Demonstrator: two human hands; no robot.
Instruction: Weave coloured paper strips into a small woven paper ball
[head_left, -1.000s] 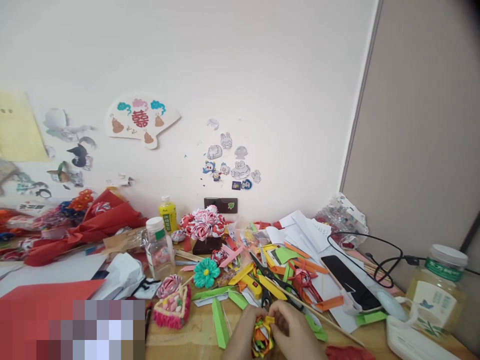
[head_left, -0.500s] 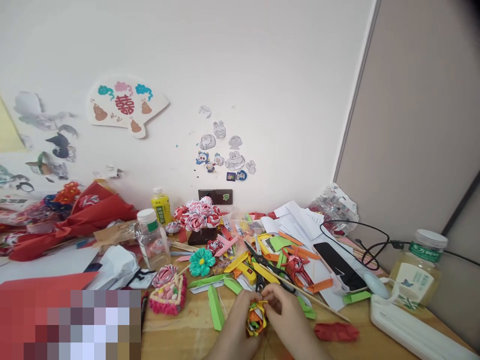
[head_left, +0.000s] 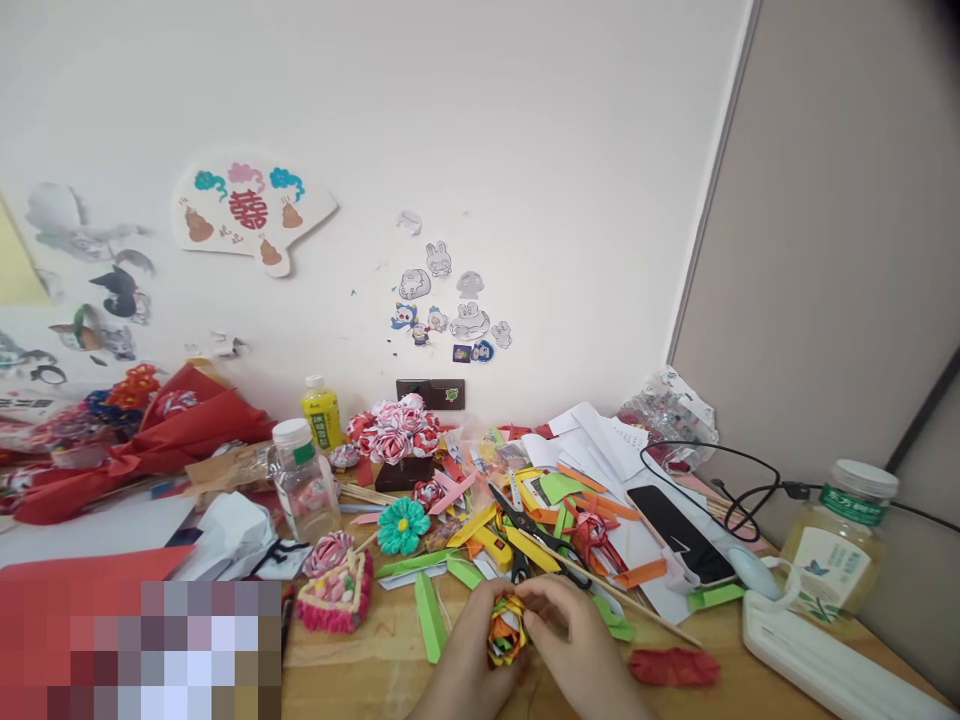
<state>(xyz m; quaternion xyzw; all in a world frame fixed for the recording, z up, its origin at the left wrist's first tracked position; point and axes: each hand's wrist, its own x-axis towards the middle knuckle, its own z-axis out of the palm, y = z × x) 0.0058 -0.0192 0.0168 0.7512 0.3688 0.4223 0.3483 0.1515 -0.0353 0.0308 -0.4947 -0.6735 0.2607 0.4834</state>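
Note:
Both hands meet at the bottom centre over a wooden desk (head_left: 375, 670). My left hand (head_left: 469, 660) and my right hand (head_left: 577, 640) pinch a small folded paper flower (head_left: 506, 628) of orange, yellow and green strips between them. Fingers of both hands are curled around it. Black scissors (head_left: 536, 545) lie just beyond the flower among loose coloured paper strips (head_left: 431, 615). A crumpled red paper piece (head_left: 675, 665) lies right of my right hand.
A phone (head_left: 679, 545) on white papers, a black cable and a capped jar (head_left: 836, 545) sit at the right. A teal paper flower (head_left: 403, 525), a pink paper basket (head_left: 334, 590), a clear bottle (head_left: 304, 490), a rose bouquet (head_left: 394, 435) and red wrapping paper (head_left: 150, 440) crowd the left.
The view dropped and shifted a second ago, then steadied. My hands kept hold of the paper flower and turned it slightly, fingers shifting on its top.

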